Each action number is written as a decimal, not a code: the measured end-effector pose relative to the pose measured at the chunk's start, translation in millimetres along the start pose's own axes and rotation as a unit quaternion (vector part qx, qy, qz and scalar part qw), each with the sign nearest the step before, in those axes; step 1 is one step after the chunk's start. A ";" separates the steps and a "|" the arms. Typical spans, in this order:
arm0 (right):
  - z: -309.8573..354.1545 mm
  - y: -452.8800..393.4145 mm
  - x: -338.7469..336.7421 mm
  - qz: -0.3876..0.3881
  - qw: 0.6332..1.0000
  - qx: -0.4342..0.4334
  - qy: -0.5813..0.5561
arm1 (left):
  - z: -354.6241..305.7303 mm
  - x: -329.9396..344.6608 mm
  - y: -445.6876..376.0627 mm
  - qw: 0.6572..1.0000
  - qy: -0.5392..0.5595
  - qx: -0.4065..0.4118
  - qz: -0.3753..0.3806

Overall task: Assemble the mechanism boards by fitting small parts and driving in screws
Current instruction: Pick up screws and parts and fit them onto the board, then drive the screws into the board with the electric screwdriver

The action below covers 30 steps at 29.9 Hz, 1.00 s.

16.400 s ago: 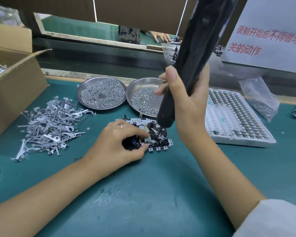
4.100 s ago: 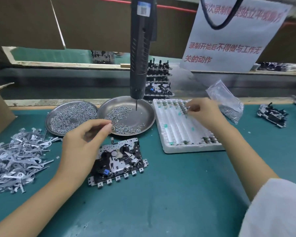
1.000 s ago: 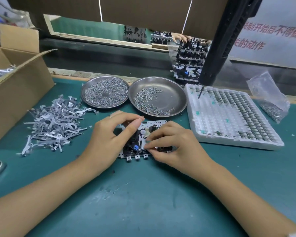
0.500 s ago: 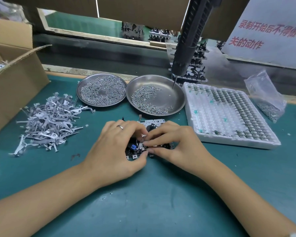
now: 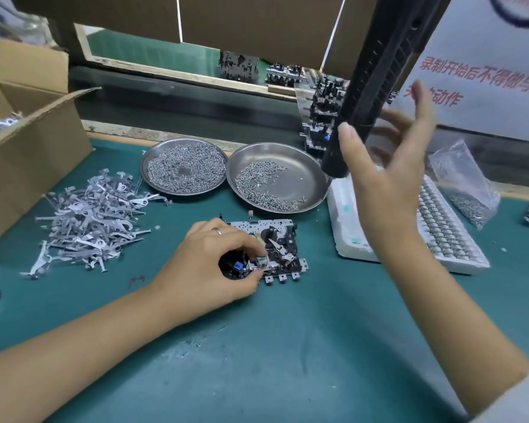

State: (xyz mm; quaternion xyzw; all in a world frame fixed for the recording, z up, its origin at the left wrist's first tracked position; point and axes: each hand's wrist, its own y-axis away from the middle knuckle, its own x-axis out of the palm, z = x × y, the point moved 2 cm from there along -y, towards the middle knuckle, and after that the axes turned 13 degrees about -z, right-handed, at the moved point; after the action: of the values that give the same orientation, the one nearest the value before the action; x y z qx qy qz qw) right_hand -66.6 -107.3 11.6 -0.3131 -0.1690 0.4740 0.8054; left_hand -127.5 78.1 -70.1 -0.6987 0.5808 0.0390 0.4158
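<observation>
A mechanism board [image 5: 275, 242] with black and metal parts lies on the green mat at the centre. My left hand [image 5: 214, 264] rests on its left end, thumb and forefinger pinching a small metal part on the board. My right hand [image 5: 385, 172] is raised to the right with its fingers spread, next to the black hanging electric screwdriver [image 5: 367, 99], thumb beside the barrel and not closed around it. The screwdriver's tip is hidden behind my hand.
Two round steel dishes of screws [image 5: 184, 169] [image 5: 275, 178] sit behind the board. A heap of grey metal levers [image 5: 92, 221] lies at left beside a cardboard box [image 5: 28, 141]. A white foam tray [image 5: 440, 233] of small parts and a plastic bag [image 5: 464, 184] are at right.
My right hand has lifted off the board and risen to the hanging screwdriver, which has swung to the right. My left hand stays on the board's left end.
</observation>
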 end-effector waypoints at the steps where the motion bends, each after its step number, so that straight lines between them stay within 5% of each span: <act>1: 6.2 -10.4 6.9 0.020 1.000 0.006 -0.016 | 0.6 0.4 -0.6 1.000 0.006 -0.004 0.000; 6: 24.5 -24.3 29.8 -0.025 0.989 0.042 -0.143 | 2.4 0.2 -0.6 0.999 0.026 -0.020 0.003; 13: 30.9 21.1 44.8 0.040 0.948 0.108 -0.297 | 1.2 0.9 -0.9 0.999 0.030 -0.024 0.003; 30: 25.8 53.2 48.2 0.049 0.935 0.128 -0.328 | 1.2 2.0 -1.6 0.999 0.032 -0.006 -0.004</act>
State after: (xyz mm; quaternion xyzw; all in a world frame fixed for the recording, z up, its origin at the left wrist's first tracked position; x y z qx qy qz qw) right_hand -92.6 -37.7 -5.6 -0.0423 -0.3457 0.6068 0.7145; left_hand -125.0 77.3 -71.2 -0.7045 0.5905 0.0184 0.3932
